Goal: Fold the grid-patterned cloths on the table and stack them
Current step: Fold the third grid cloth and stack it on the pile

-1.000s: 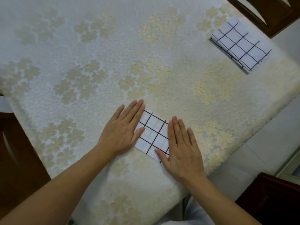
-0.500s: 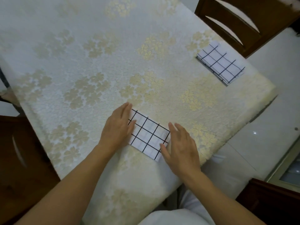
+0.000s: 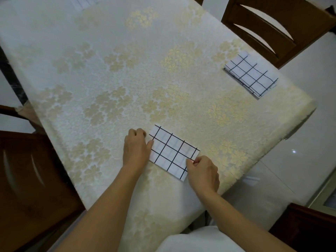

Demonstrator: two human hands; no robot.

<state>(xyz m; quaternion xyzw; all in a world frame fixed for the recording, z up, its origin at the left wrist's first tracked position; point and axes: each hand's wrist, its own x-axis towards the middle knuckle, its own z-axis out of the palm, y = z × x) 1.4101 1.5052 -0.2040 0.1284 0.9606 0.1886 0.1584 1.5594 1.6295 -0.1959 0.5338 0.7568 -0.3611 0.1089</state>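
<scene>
The table (image 3: 127,73), covered in a cream tablecloth with pale gold flower clusters, fills most of the view; wooden chairs (image 3: 272,24) stand at its far right corner and near left side. Against the previous second, the view has lifted and pulled back, so more of the far end shows, including the edge of another grid-patterned piece (image 3: 85,0) at the top, too cropped to say whether it is folded.

The folded stack (image 3: 251,77) of grid cloth lies near the far right corner, well apart from the hands, and looks undisturbed.

The cloth in work (image 3: 172,154) sits near the front edge as a compact folded rectangle. A second ago both palms lay flat and spread on it, pressing the fold down. Now that pressing is over. The left hand (image 3: 135,150) has slid off to the cloth's left edge, fingers curled under, thumb resting on the border. The right hand (image 3: 202,171) has drawn back to the near right corner and pinches it between thumb and fingertips.

Judging from this, the folding of this cloth appears finished, and the hands are taking hold to lift it. The likely remaining step is carrying it across to the stack; a pinch at one corner could let the folds fall open.
</scene>
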